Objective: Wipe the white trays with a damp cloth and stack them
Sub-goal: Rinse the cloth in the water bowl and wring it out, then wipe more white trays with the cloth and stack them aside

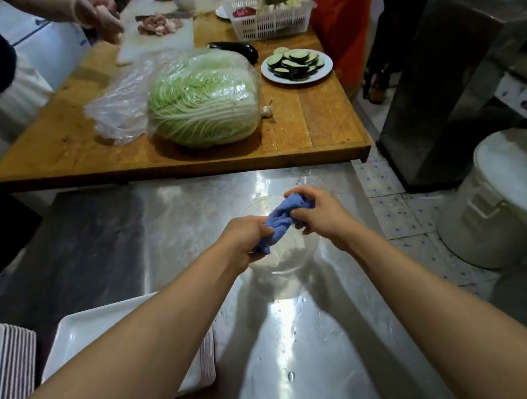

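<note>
blue cloth (pixel 282 218) twisted between left hand (pixel 245 233) and right hand (pixel 317 213), gripped by curled fingers of both, held over clear bowl (pixel 281 259) on wet steel counter (pixel 161 229), white trays (pixel 87 331) stacked near left, partly hidden by forearm, cabbage (pixel 203 105) on wooden table (pixel 54 143) beyond

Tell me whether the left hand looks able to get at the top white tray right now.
Probably yes, once it lets go: the left hand grips the blue cloth with the right hand. The top white tray lies open under the left forearm, nothing on it.
</note>
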`<state>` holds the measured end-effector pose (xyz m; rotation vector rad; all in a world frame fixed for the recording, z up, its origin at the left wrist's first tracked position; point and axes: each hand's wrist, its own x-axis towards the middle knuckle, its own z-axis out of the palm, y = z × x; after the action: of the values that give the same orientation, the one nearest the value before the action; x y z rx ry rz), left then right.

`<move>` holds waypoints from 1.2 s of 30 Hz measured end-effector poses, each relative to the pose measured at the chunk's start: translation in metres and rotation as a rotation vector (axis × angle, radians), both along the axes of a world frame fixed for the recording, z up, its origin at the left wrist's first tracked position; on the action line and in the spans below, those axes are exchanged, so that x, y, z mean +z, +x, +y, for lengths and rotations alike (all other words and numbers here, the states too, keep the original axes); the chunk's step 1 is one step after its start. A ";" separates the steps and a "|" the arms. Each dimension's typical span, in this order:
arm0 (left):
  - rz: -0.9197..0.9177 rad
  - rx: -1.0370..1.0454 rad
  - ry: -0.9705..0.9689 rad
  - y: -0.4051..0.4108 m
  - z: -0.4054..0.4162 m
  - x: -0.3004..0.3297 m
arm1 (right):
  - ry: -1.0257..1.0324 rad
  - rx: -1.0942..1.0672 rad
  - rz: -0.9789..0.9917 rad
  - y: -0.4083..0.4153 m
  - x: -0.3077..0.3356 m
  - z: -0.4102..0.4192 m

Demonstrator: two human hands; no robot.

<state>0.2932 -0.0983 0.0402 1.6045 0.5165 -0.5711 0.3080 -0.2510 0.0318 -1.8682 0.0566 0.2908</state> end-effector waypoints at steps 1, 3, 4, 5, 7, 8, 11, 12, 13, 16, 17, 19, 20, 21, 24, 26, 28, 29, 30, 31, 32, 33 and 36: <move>-0.051 -0.020 0.034 -0.002 0.000 0.001 | -0.004 -0.032 -0.025 -0.002 0.002 -0.002; -0.138 -0.061 0.081 -0.008 0.001 0.007 | 0.013 -0.089 -0.071 -0.006 0.010 -0.004; -0.168 -0.080 0.084 -0.012 0.002 0.011 | 0.037 -0.102 -0.080 -0.009 0.014 -0.004; -0.193 -0.102 0.078 -0.017 0.003 0.016 | 0.069 -0.103 -0.076 -0.013 0.019 -0.004; -0.236 -0.165 0.060 -0.030 0.005 0.028 | 0.133 -0.085 -0.040 -0.021 0.032 -0.003; -0.252 -0.197 0.046 -0.037 0.007 0.032 | 0.172 -0.067 -0.012 -0.027 0.039 -0.003; -0.311 -0.224 -0.013 -0.057 0.017 0.043 | 0.303 0.037 0.064 -0.047 0.060 0.000; -0.322 -0.207 -0.029 -0.063 0.022 0.046 | 0.366 0.054 0.082 -0.054 0.066 0.002; -0.326 -0.184 -0.039 -0.070 0.027 0.047 | 0.447 0.054 0.104 -0.061 0.072 0.005; -0.328 -0.070 -0.120 -0.090 0.045 0.047 | 0.601 0.024 0.176 -0.085 0.082 0.018; -0.319 -0.017 -0.173 -0.098 0.053 0.047 | 0.576 0.021 0.191 -0.093 0.084 0.025; -0.284 0.087 -0.312 -0.114 0.069 0.051 | 0.504 0.024 0.209 -0.109 0.086 0.041; -0.260 0.127 -0.372 -0.122 0.078 0.054 | 0.490 0.023 0.222 -0.118 0.087 0.052; -0.241 0.154 -0.408 -0.130 0.088 0.056 | 0.492 0.015 0.245 -0.127 0.088 0.064; -0.200 0.177 -0.409 -0.156 0.119 0.059 | 0.418 -0.003 0.287 -0.155 0.092 0.108; -0.122 0.221 -0.453 -0.172 0.143 0.059 | 0.297 0.003 0.237 -0.174 0.092 0.139; -0.043 0.230 -0.516 -0.190 0.165 0.059 | 0.284 -0.040 0.192 -0.191 0.090 0.169; -0.043 0.213 -0.500 -0.199 0.175 0.058 | 0.307 -0.053 0.187 -0.199 0.088 0.182; -0.068 0.187 -0.431 -0.208 0.185 0.053 | 0.333 -0.057 0.190 -0.208 0.085 0.192; -0.090 0.173 -0.347 -0.216 0.195 0.048 | 0.351 -0.059 0.192 -0.216 0.082 0.200; -0.105 0.177 -0.275 -0.223 0.204 0.042 | 0.358 -0.063 0.195 -0.224 0.078 0.207; -0.098 0.194 -0.253 -0.229 0.213 0.037 | 0.352 -0.073 0.204 -0.232 0.073 0.211; -0.085 0.216 -0.200 -0.243 0.235 0.025 | 0.309 -0.155 0.272 -0.252 0.061 0.219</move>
<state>0.0505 0.1366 0.0649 1.3575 0.5432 -0.3776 0.0565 -0.0320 0.0926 -1.5001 0.3231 0.4202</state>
